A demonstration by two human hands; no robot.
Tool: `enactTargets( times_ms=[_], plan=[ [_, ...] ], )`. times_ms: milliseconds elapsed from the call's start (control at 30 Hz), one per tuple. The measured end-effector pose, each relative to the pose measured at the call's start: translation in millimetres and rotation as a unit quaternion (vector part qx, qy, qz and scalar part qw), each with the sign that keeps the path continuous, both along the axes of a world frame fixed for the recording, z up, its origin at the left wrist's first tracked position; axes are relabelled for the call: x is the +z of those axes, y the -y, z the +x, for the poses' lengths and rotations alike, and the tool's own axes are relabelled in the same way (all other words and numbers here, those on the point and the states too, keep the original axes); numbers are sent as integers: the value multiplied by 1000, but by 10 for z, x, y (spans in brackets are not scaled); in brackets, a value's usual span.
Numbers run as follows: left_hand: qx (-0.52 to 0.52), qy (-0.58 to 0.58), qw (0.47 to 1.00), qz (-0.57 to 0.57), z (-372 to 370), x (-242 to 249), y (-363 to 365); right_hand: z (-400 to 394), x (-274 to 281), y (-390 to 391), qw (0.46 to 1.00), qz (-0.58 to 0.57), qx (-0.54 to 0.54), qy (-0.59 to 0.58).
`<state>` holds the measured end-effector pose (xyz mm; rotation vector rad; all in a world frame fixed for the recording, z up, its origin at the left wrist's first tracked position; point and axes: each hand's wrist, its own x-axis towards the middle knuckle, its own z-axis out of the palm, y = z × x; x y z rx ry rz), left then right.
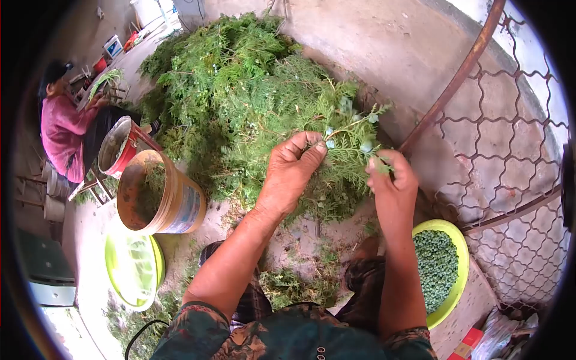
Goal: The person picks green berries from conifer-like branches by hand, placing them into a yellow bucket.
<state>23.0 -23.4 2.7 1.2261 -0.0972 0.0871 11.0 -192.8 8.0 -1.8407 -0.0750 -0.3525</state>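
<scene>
A green sprig (pixel 345 127) with several pale blue-green cones is held up in front of me. My left hand (pixel 294 168) pinches its stem between thumb and forefinger. Close to the sprig's right side, my right hand (pixel 393 177) has its fingers closed at a leafy tip, near a cone (pixel 366 146). Behind both hands lies a large heap of cut green branches (pixel 240 90). A yellow-green basin (pixel 462 270) full of small green cones (pixel 435 270) stands to the right of my right forearm.
A person in pink (pixel 66 129) sits at the left, holding greenery. Near them stand a red bucket (pixel 114 150) and a tan bucket (pixel 174 204). Below is another yellow-green basin (pixel 159 264). Wire mesh (pixel 501 138) borders the right; loose sprigs litter the floor.
</scene>
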Motion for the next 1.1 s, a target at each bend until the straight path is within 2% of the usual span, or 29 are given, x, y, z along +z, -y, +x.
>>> enactTargets(
  times_ms=[33,67,167,267,333,367,433,500,567,600,733,833,900,933,967,1033,1067,1100],
  plan=[
    [-21,-1,999,24,4,-1,-12,46,15,-47,996,80,35,-12],
    [-24,-2,999,27,2,3,-21,53,60,-111,996,83,31,-12],
    [-44,5,998,52,-21,-2,-52,59,146,-221,952,223,186,-93],
    [-67,-9,993,95,-35,28,-126,66,109,-280,959,188,194,-84],
    [-34,82,960,264,-57,33,-149,98,79,-271,956,183,205,-102],
    [-35,80,957,277,-51,7,-158,114,65,-247,954,175,214,-116],
    [-53,69,965,249,-48,18,-173,111,29,-206,951,170,222,-133],
    [-70,59,972,218,-50,77,-191,107,11,-173,918,259,282,-107],
    [-185,-61,981,17,-51,145,-208,60,66,-207,903,305,272,-133],
    [-186,-62,980,16,-46,126,-201,28,86,-228,886,348,264,-157],
    [-159,-48,985,52,-60,117,-155,-31,42,-247,880,378,230,-174],
    [-170,-50,983,48,-64,80,-112,-42,60,-201,899,339,234,-150],
    [-155,-72,983,63,-73,113,-74,-33,55,-170,941,223,224,-121],
    [-157,-74,983,65,-68,92,-78,-26,24,-167,941,225,222,-122],
    [-157,-73,982,78,-57,57,-88,-12,-38,-166,965,153,200,-70],
    [-161,-74,980,93,-49,44,-71,34,-238,-159,982,81,171,-19],
    [-140,-101,981,92,-51,60,-44,69,-394,-145,981,28,167,90],
    [-119,-128,980,91,-53,66,-23,66,-410,-118,976,1,164,143]
  ],
)
